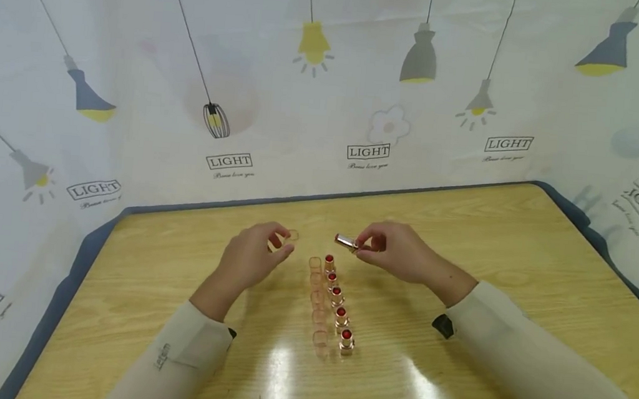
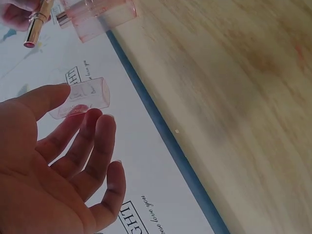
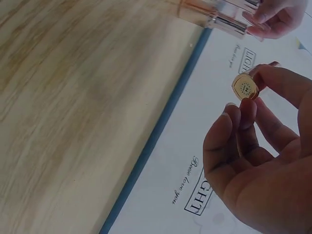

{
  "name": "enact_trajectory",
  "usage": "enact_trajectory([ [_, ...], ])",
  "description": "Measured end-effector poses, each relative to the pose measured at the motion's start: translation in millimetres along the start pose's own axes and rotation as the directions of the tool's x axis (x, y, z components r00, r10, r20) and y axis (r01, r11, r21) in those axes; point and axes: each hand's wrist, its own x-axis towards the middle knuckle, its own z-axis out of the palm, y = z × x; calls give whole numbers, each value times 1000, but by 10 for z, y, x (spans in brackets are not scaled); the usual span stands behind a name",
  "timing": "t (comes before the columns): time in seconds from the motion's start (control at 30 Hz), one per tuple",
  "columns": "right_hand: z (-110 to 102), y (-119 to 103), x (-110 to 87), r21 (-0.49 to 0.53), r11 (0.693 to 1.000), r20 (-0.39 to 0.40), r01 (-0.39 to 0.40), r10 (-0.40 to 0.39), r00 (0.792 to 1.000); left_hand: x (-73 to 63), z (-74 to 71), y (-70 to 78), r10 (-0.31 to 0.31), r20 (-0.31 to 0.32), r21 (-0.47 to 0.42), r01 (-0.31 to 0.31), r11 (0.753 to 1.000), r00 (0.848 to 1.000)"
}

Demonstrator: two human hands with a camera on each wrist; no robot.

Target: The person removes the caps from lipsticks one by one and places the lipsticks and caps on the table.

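Between thumb and fingers my left hand (image 1: 252, 254) pinches a clear pinkish lipstick cap (image 2: 92, 95), held above the table. Opposite it, my right hand (image 1: 397, 251) grips a lipstick (image 1: 347, 243) by its base, its red tip pointing left toward the cap. In the right wrist view the gold base end (image 3: 245, 87) of that lipstick faces the camera. Cap and lipstick are apart. Below the hands stand a row of uncapped red lipsticks (image 1: 341, 318) and, to its left, a row of clear caps (image 1: 318, 316).
The wooden table (image 1: 167, 275) has a dark blue edge (image 1: 274, 197). Behind it hangs a white cloth backdrop (image 1: 304, 110) printed with lamps and lettering. Light glares off the table's front part.
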Motion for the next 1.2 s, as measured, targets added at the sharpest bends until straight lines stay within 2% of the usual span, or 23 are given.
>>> enact_trajectory([
  [0.23,96,12,133,-24,999,52,-28,29,998,79,47,-55,-31,67,-12,32,999,997],
  [0.4,159,3,231,-82,996,74,-47,53,996,149,117,-69,-28,104,-18,30,999,994],
  [0.63,249,15,382,-139,987,108,-80,95,990,222,179,-18,-9,172,-24,13,1000,985],
  [0.93,317,-9,488,-156,984,163,-90,115,980,260,241,60,-1,190,-22,5,1000,982],
  [1.2,372,-19,552,-160,981,168,-105,132,977,287,273,107,1,191,-19,3,1000,982],
])
